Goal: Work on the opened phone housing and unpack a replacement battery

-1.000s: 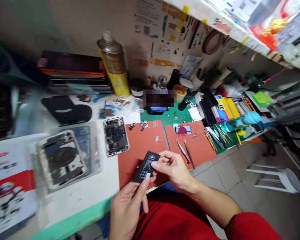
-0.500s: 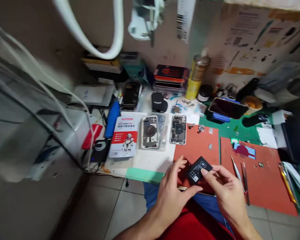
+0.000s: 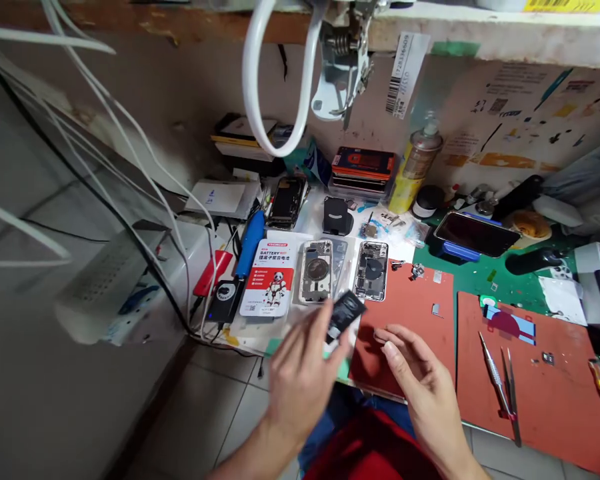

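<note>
A black phone battery [image 3: 347, 313] is pinched between the fingers and thumb of my left hand [image 3: 300, 363], held tilted above the front edge of the bench. My right hand [image 3: 423, 380] hovers over the red mat [image 3: 405, 313], its fingers curved and apart from the thumb, with nothing visible in it. Just beyond the battery lies an opened phone body [image 3: 372, 270] with its inner parts exposed. To its left, a second phone body [image 3: 316, 272] rests on clear plastic. A white and red battery package [image 3: 267, 279] lies further left.
A metal pen-like tool [image 3: 494, 370] and tweezers [image 3: 509, 387] lie on the right-hand red mat. A phone on a blue stand [image 3: 475, 235] and a spray can [image 3: 417, 167] stand behind. White cables [image 3: 130, 160] hang at the left; a white lamp loop [image 3: 280, 133] hangs overhead.
The battery has gone from being held between both hands to my left hand alone, and moved left. My right hand has let go of it. The camera view has shifted.
</note>
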### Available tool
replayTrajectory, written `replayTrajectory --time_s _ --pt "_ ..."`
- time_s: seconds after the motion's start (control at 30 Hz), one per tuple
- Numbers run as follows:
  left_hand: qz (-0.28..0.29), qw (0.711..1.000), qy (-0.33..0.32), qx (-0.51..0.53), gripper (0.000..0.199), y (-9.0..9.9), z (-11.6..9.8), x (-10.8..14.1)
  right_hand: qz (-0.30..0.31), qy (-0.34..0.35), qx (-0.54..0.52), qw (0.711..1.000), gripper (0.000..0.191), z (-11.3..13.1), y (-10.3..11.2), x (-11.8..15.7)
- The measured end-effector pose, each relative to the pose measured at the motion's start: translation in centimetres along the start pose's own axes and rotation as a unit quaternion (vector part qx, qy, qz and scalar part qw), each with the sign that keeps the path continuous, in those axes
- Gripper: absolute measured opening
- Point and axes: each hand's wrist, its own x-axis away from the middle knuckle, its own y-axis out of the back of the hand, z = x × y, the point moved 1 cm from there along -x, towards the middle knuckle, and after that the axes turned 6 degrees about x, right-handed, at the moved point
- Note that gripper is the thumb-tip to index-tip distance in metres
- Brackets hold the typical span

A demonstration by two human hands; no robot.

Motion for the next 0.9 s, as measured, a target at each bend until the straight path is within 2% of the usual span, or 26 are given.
replayTrajectory --time_s 0.03,0.13,0.23,0.37,0.6,0.67,0.8,0.9 --pt "-0.015 0.998 0.019 -0.059 0.058 0.8 1.2 -0.9 0.001 0.002 0.021 1.000 0.044 -0.4 0.5 0.1" --pt "-0.034 0.966 0.147 -0.208 0.054 2.6 4.7 -3.8 -0.028 0.004 0.082 0.996 0.042 -1.8 2.8 0.7" --pt "-0.006 0.939 0.191 -0.285 0.062 3.0 6.8 -6.3 -0.049 0.005 0.106 0.993 0.042 -2.9 5.0 1.5" --pt "0.003 0.922 0.198 -0.331 0.062 2.8 8.2 -8.0 -0.081 0.014 0.109 0.991 0.042 -3.1 6.6 2.2" --pt "0.024 0.949 0.185 -0.254 0.059 5.2 10.1 -8.9 -0.103 -0.005 0.120 0.987 0.046 -3.7 8.4 2.6" --pt "0.038 0.943 0.187 -0.271 0.059 5.4 10.3 -9.0 -0.094 -0.025 0.125 0.987 0.047 -4.0 8.6 2.5" --pt "0.079 0.917 0.194 -0.338 0.063 4.6 10.0 -8.7 -0.092 -0.026 0.122 0.988 0.046 -4.0 8.3 2.3" --pt "0.092 0.917 0.163 -0.353 0.062 3.9 9.7 -8.2 -0.093 -0.004 0.116 0.989 0.045 -3.5 7.8 2.3"
